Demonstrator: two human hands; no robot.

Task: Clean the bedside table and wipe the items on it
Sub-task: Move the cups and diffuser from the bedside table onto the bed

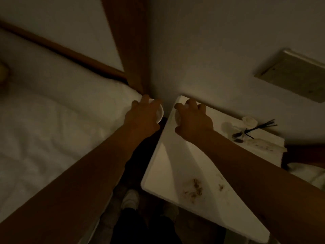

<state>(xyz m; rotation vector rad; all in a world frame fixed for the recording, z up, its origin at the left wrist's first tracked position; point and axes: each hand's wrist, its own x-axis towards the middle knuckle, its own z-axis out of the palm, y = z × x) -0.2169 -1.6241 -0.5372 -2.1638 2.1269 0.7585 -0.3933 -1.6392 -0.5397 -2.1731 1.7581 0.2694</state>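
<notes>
The room is dim. A white table (175, 166) fills the lower centre and right of the frame, set against a pale wall (202, 50); brownish crumbs (194, 188) are scattered on its near part, lower centre. A bed (52, 117) with white bedding takes the left half, and a wooden headboard (126, 41) runs up at upper centre. Between bed and table is a dark gap, with a white shoe (130, 198) on the floor at the bottom. The left hand (143, 117), at centre, is curled over a white round object (159, 112) held above the bed edge and the gap; what the object is cannot be told. The right hand (192, 120), just right of it, is clasped around another small white object (177, 117) at the table's far corner, next to the wall. At the right of the frame, on the table's far side, lie a white cup (226, 126), crumpled white items (249, 121), a bundle of black sticks (258, 127) and a power strip (263, 147). A metal plate (295, 74) is fixed to the wall at upper right. The right forearm crosses over the table's middle.
</notes>
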